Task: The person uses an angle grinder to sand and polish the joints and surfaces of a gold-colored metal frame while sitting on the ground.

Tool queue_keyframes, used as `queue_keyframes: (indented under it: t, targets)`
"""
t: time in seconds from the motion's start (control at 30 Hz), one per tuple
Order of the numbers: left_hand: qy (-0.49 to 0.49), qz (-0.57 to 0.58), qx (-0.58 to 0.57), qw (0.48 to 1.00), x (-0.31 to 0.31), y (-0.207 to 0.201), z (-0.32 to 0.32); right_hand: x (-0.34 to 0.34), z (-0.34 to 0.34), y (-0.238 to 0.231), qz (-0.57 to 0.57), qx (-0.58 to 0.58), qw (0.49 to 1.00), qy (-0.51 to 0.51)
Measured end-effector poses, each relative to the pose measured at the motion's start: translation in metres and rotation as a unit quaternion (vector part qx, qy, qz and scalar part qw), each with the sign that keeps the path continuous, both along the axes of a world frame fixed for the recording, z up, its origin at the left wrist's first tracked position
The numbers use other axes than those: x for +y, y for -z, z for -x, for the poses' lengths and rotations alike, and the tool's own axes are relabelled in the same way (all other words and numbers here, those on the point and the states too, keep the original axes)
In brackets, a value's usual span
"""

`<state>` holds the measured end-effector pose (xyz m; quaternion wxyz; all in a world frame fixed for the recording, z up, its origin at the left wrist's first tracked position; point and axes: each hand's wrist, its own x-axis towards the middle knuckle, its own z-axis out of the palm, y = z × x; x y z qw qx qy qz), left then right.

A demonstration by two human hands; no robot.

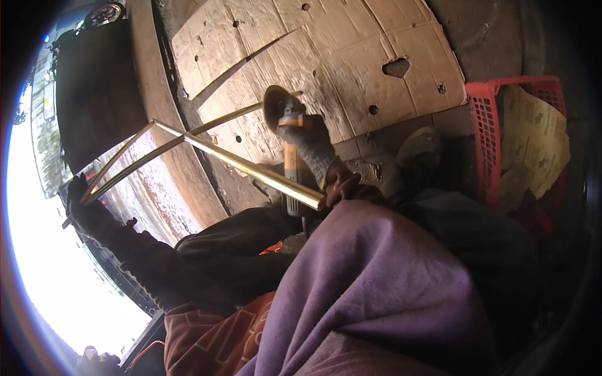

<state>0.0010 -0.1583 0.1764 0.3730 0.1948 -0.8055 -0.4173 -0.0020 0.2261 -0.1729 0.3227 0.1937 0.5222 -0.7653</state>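
A gold-coloured metal tube frame point(244, 164) spans from the left toward my lap, its bars crossing and meeting at angles. My left hand point(80, 195), dark against the glare, is closed around the frame's far left corner. In my right hand point(311, 143), which wears a grey knitted glove, is an angle grinder point(291, 161) with an orange and grey body. It is held upright, its round disc point(273, 108) at the top beside the end of the long bar. Whether disc and bar touch, I cannot tell.
Flattened cardboard point(338, 69) with punched holes lies on the floor ahead. A red plastic crate point(484, 125) holding a yellowish paper sheet point(536, 138) stands at the right. My shoe point(421, 149) rests near the cardboard's edge. A dark panel point(94, 88) and a vehicle wheel point(104, 15) are at the upper left.
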Motion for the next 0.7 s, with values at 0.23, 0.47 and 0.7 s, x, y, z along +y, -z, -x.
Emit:
queue_keyframes:
  t: [0.23,0.47,0.7]
  targets:
    - [0.062,-0.007,0.002,0.998,-0.013,0.004,-0.012,0.007,0.0,0.007,-0.071,-0.029,0.994,0.08]
    - [0.054,0.036,-0.039,0.997,-0.004,0.007,-0.012,-0.026,-0.009,-0.036,0.18,0.108,0.976,0.051]
    - [0.072,-0.031,-0.016,0.997,0.009,0.009,-0.017,-0.012,-0.015,-0.002,0.08,0.016,0.996,0.039]
